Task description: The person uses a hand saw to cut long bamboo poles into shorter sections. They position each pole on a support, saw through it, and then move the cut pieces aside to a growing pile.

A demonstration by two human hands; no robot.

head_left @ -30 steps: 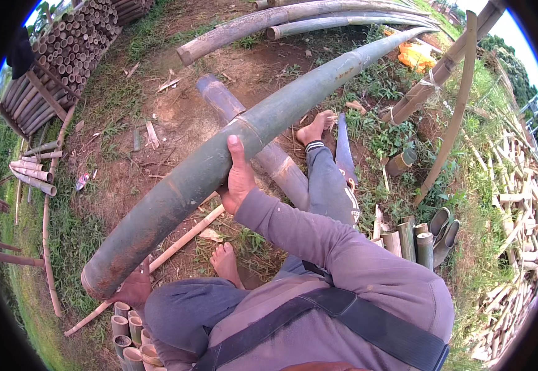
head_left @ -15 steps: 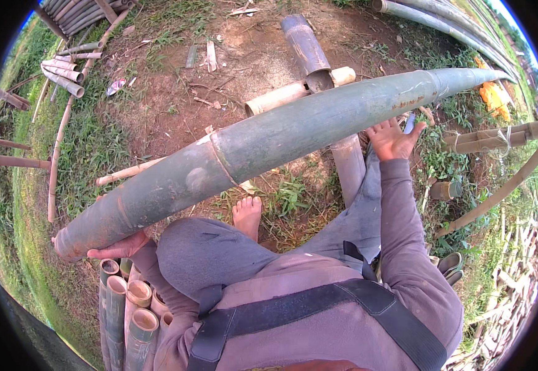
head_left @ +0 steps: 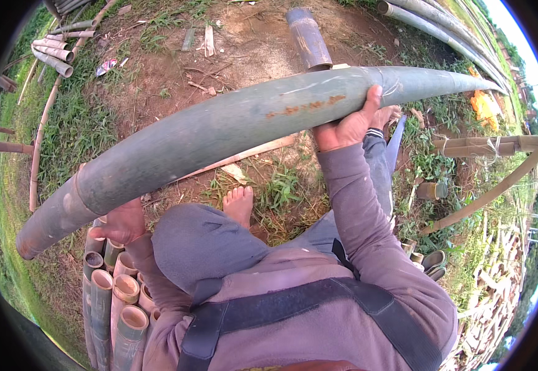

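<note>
A long, thick green bamboo pole point(head_left: 219, 127) lies across the view, from the lower left to the far upper right. Its left end is scuffed, and an orange-brown stain marks its middle. My left hand point(head_left: 120, 224) supports the pole from below near that end, its fingers partly hidden by the pole. Farther along, my right hand point(head_left: 350, 122) grips it from underneath, thumb up against the near side and the other fingers hidden. A short, dark bamboo piece point(head_left: 309, 40) lies on the ground beyond the pole.
Several cut bamboo tubes point(head_left: 102, 297) stand bundled at my lower left. To the right are tied bamboo rails point(head_left: 491, 146), a short stump point(head_left: 431, 190) and a saw-like blade point(head_left: 396, 143). Long poles point(head_left: 442, 37) lie at the far right, near a yellow-orange bag point(head_left: 484, 110).
The bamboo pole has shifted left, its left end reaching farther out. My right hand has moved left and closed on it; my left hand now sits farther in from the pole's end.
</note>
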